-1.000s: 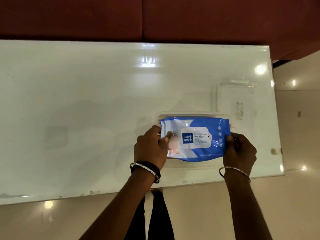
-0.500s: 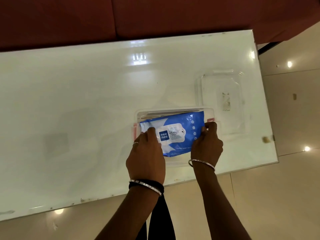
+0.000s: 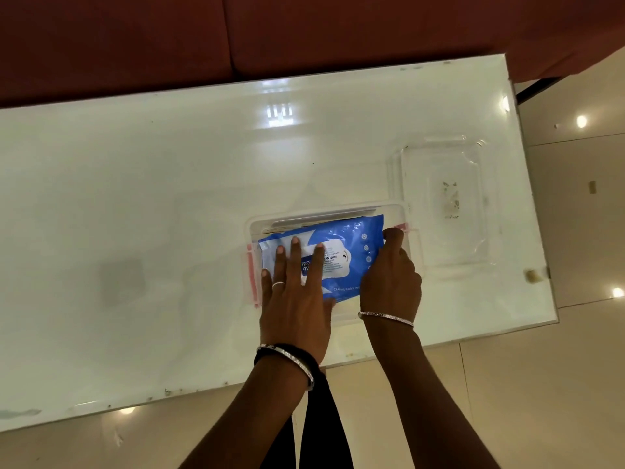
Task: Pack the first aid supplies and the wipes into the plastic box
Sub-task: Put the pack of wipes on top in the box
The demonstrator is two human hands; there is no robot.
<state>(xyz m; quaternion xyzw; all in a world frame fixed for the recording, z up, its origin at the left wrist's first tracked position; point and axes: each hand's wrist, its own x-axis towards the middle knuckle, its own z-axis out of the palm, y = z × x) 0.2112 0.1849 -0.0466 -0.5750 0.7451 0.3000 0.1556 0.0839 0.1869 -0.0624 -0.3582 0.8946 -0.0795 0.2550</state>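
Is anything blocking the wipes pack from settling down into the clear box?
Nothing visible blocks it. The wipes pack already lies inside the plastic box, the left hand flat on top, the right hand at its right end. The lid lies aside, to the right.

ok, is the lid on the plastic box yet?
No. The clear lid lies flat on the table to the right of the plastic box, which is open with the wipes pack inside.

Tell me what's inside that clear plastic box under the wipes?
The blue wipes pack fills most of the box. Behind its far edge, thin flat items peek out; I cannot identify them. Anything deeper is covered by the pack and both hands.
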